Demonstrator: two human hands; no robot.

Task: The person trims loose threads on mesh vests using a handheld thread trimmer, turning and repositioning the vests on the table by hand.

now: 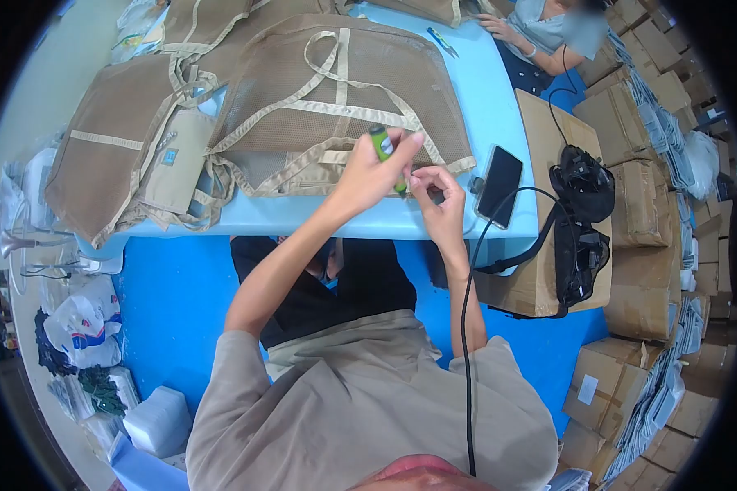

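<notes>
My left hand (pixel 373 170) is closed around a short green tool (pixel 382 146) with black ends, tilted above the table; its exact kind I cannot make out. Close beside it, my right hand (pixel 440 199) has thumb and forefinger pinched together. Whatever is between those fingers is too small to see. Both hands are at the near right corner of a brown mesh bag (pixel 303 90) with beige trim and straps, lying flat on the light blue table (pixel 487 90). To the left lie another brown mesh piece (pixel 98 176) and a folded beige panel with a blue label (pixel 172 159).
A phone (pixel 499 186) lies at the table's right edge, with a black cable (pixel 465 327) running past it. Small snips (pixel 443 42) lie farther back. Black gear (pixel 583 188) sits on a cardboard box (pixel 540 131). Another person (pixel 540 37) is at the far right. Stacked cartons (pixel 639 196) line the right.
</notes>
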